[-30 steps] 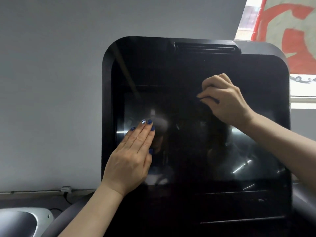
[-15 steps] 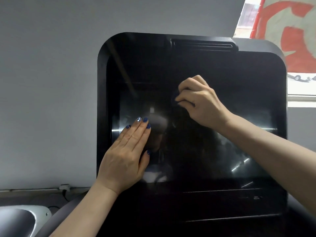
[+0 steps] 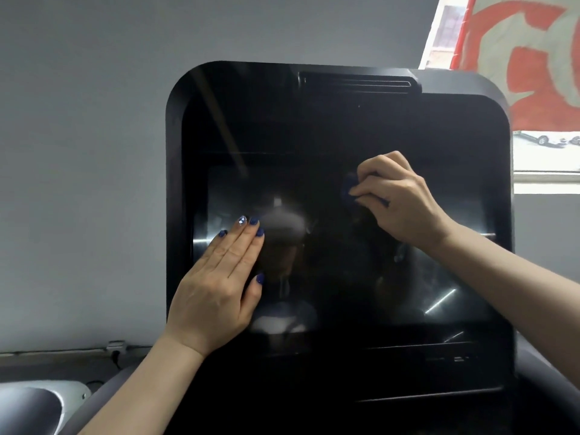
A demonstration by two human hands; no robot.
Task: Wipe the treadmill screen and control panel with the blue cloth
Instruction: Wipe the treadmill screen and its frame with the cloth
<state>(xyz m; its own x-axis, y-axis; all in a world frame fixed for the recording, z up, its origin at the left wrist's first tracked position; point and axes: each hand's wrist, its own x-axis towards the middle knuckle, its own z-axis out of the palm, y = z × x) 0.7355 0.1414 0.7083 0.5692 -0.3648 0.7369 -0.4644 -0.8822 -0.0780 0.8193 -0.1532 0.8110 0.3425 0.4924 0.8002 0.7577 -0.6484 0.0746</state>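
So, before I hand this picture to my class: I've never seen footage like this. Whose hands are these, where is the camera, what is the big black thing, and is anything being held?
There is no robot here. The camera sits on a person's head and looks forward and down, so you see their own two arms reaching away from you.

The big black slab is a treadmill console. Its glossy screen is switched off and mirrors the room, which explains the pale shapes and bright streaks in it.

The left hand lies flat on the screen's left part, fingers straight and together, holding nothing.

The right hand is curled round a small bunched blue cloth in a pinching grip, pressing it to the upper part of the screen. Only a bit of the cloth shows.

Behind is a grey wall, and at top right a red and white banner.
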